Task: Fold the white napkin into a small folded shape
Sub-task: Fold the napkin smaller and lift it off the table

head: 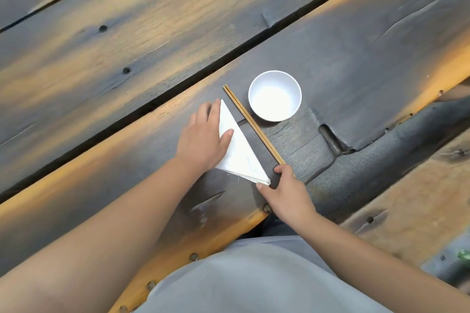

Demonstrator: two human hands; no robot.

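Head view: the white napkin (240, 152), a folded triangle, is lying on the table (356, 58).
Left hand (203, 137): you're pressing it flat, fingers straight.
Right hand (284, 190): you're touching its near corner, gripping nothing.
Risk: layers are fanning there; lifting could be skewing the fold or nudging the chopsticks (251, 122).
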